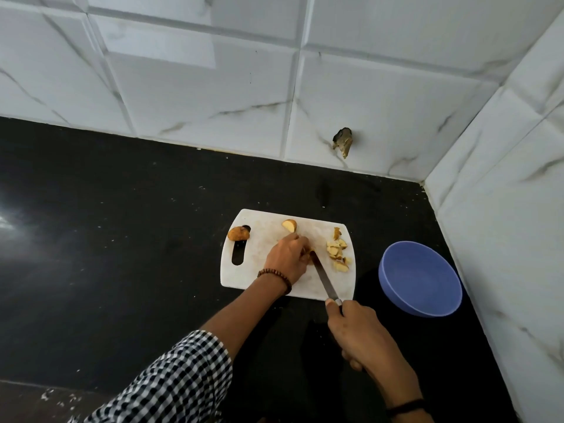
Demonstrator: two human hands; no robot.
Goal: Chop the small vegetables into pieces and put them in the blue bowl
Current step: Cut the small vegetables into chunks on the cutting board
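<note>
White chopping board (262, 239), mid-frame: the left hand (288, 257) pinches a potato piece (310, 254), the right hand (357, 328) grips the knife (325, 277) across it. Chopping is under way; next come steady downward cuts, then loading the blue bowl (421, 279) at right.

Head-worn view, down onto counter (128, 227)

A cutting board (262, 230) lies on the counter (122, 209), cut pieces (337, 253) along its right edge, the bowl (419, 279) just right of it
</note>
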